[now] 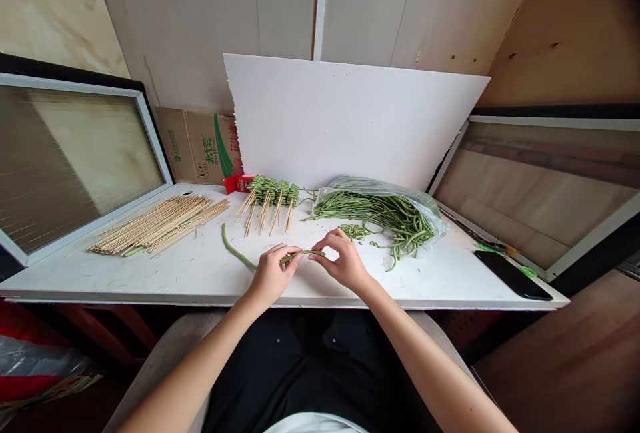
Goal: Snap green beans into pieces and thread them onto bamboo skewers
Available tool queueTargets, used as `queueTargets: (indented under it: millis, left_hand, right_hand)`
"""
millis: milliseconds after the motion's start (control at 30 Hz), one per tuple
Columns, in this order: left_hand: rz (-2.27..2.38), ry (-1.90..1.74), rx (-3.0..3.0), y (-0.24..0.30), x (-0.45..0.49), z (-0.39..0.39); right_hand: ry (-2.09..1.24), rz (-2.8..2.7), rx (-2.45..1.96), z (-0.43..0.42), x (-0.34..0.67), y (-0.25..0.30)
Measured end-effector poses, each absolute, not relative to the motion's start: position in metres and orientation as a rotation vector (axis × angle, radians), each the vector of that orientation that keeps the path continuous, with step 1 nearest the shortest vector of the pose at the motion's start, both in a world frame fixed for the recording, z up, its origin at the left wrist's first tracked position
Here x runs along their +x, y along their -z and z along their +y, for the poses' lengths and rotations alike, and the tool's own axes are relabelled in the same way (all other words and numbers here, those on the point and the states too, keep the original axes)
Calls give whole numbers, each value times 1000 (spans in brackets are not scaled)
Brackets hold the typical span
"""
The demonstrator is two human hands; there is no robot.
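Note:
One long green bean runs from the table up into my hands, its far end curving away to the left. My left hand is closed on it with thumb and fingers. Opposite, my right hand pinches the same bean near its other end. Just beyond my right hand lies a small heap of short bean pieces. Behind it a clear plastic bag holds many long green beans, some spilling out. Bean skewers are stacked at the back, their sticks pointing toward me.
A pile of bare bamboo sticks lies on the left of the white table. At the right edge are a black phone and scissors. A cardboard box and a white board stand behind.

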State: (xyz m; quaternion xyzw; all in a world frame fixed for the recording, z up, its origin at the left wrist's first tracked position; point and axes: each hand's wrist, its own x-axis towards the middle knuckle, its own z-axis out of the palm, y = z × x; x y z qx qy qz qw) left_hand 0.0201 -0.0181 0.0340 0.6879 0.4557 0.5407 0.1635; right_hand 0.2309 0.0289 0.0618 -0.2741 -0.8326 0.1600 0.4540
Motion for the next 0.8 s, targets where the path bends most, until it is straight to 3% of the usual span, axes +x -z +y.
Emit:
queueTargets:
  millis: [400, 800]
  left_hand:
    - [1235, -1465, 2072, -44, 24, -26]
    - [1132, -1373, 2142, -30, 19, -16]
  right_hand:
    - [-402, -2039, -646, 18, 219, -55]
    - [-721, -2010, -641, 22, 214, -44]
